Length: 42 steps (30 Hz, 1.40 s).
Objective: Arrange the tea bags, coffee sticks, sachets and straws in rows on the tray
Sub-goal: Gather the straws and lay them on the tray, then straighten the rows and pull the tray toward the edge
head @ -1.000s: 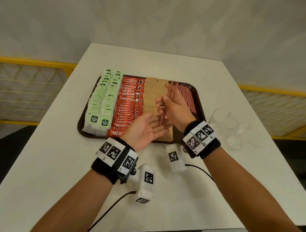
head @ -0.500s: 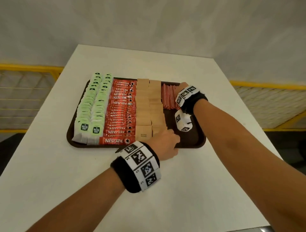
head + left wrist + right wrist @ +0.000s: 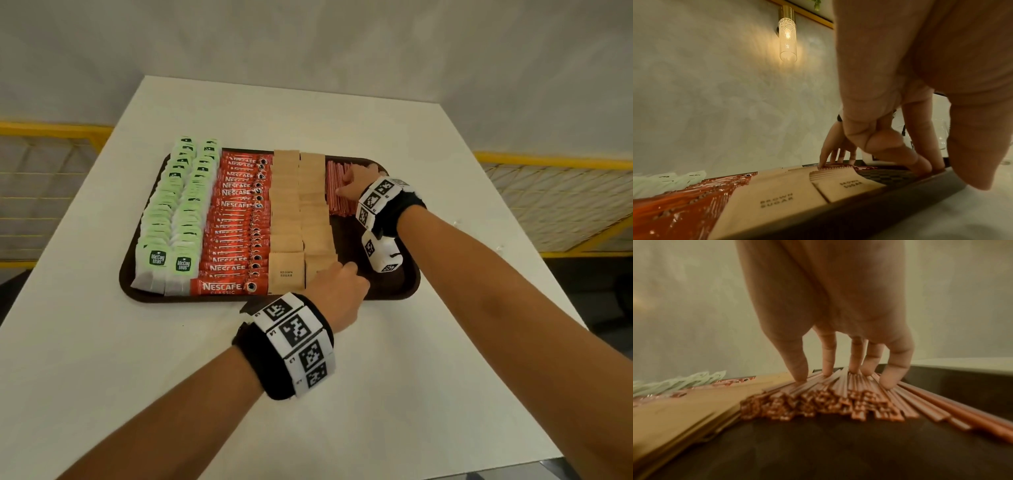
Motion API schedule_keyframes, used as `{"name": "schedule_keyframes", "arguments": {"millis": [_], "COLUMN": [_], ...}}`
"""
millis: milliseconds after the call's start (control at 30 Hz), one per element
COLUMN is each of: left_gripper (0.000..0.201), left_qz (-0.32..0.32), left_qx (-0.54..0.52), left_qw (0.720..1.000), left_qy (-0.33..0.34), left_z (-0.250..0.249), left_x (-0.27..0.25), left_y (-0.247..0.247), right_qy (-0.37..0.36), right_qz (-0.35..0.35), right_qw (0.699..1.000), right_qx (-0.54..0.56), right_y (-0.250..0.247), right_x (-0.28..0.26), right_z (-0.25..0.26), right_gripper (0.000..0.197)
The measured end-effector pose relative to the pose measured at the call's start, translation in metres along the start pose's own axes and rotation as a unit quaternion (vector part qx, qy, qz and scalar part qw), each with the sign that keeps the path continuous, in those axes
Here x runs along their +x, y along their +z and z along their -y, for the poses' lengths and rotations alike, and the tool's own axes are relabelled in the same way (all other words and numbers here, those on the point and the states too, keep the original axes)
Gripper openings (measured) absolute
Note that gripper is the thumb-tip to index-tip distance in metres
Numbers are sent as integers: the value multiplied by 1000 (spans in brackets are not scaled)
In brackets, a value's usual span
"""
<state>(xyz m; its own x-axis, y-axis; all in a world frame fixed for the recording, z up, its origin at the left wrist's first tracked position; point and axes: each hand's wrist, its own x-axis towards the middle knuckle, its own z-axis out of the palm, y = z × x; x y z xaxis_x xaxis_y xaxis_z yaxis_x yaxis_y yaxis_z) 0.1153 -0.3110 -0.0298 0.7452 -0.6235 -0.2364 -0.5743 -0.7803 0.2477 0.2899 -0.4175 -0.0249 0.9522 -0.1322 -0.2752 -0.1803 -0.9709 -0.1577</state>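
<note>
A dark brown tray [image 3: 394, 289] sits on the white desk [image 3: 445, 164] and holds everything in rows. From the left: two rows of green tea bags [image 3: 171, 212] labelled "McCoy teas", a row of red coffee sticks [image 3: 236, 219] marked "NESCAFE CLASSIC", two rows of tan sachets [image 3: 287, 219] printed "BROWN SUGAR", and a bundle of reddish straws [image 3: 337, 202] at the far right corner.

The right hand [image 3: 352, 186] rests on the straws with fingers [image 3: 856, 363] straight and spread, tips pressing down on the bundle, gripping nothing. The left hand [image 3: 337, 291] sits at the tray's near rim, thumb outside it, fingers [image 3: 898, 151] reaching down onto the bare tray floor beside the sachets; its knuckles hide whether it holds anything.

The right arm covers the tray's right edge.
</note>
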Motion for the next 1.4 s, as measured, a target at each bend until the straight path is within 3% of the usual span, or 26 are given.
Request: {"name": "schedule_keyframes", "arguments": {"millis": [133,300,467,633,800,1100,1267,1400], "left_gripper": [30,31,32,32,32,32,34,38], "left_qz": [-10,-1,6,6,2,-11,14,-56], "left_qx": [-19,-47,-54,-61,-59,-47,-44,-121], "left_qw": [1000,999,998,998,998,998,999,990], "left_qy": [-5,-9,-18,-19,-25,-32,-28,-44], "left_z": [0,1,1,1,-1,-4,-2,28], "left_x": [1,-2,-1,-2,-1,-2,-4,-23], "left_y": [1,0,-1,-1,-1,1,-2,-24], "right_qy": [-4,-5,-64,-90,-97,-96,-73,-117], "right_qz": [12,-51,31,-8,65,51,60,14], "right_qw": [1000,998,997,996,991,991,992,992], "right_qx": [-8,46,5,15,-71,-75,-80,-38], "right_y": [-1,-11,-10,-7,4,8,3,-3], "right_x": [0,-7,-26,-36,-44,-45,-49,-53], "right_z": [-1,-5,-5,-6,1,-9,-13,-7], "right_gripper": [48,36,31,27,27,25,28,26]}}
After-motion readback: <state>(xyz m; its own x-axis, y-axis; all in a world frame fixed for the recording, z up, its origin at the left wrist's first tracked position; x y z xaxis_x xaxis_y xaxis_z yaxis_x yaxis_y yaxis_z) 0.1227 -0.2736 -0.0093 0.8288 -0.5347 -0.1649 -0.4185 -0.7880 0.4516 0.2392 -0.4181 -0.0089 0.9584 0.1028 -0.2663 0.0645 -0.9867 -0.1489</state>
